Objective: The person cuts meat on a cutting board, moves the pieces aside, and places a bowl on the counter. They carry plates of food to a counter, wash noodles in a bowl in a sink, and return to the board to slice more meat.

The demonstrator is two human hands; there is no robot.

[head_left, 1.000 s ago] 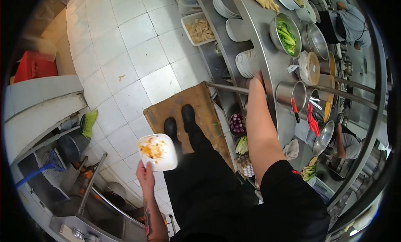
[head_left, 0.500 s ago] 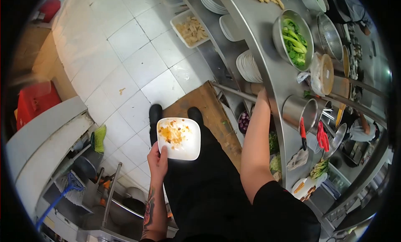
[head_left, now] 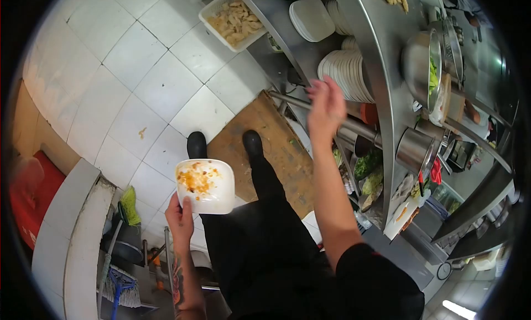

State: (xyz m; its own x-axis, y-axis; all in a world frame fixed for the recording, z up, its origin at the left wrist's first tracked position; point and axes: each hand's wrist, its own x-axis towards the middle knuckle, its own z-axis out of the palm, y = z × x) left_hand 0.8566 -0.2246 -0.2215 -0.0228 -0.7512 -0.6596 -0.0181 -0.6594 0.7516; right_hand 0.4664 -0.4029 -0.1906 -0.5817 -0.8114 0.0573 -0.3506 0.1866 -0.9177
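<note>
My left hand is closed on the near left edge of a squarish white plate, thumb on top. Orange-brown food scraps and sauce smears cover part of the plate, which is held above my legs. My right hand, slightly blurred, reaches toward the steel shelving with its fingers extended and nothing in them. Just past its fingertips, a stack of white plates stands on the shelf under the counter. A metal rail runs behind the right hand.
A white basket of pale food pieces sits at the shelf's far end. On the steel counter are a metal bowl of greens and a steel pot. A worn brown board lies on the tiled floor. At left stands a mop.
My right hand has come out from under the counter into view beside the stacked plates. The left hand and plate have shifted left in view as the camera turned.
</note>
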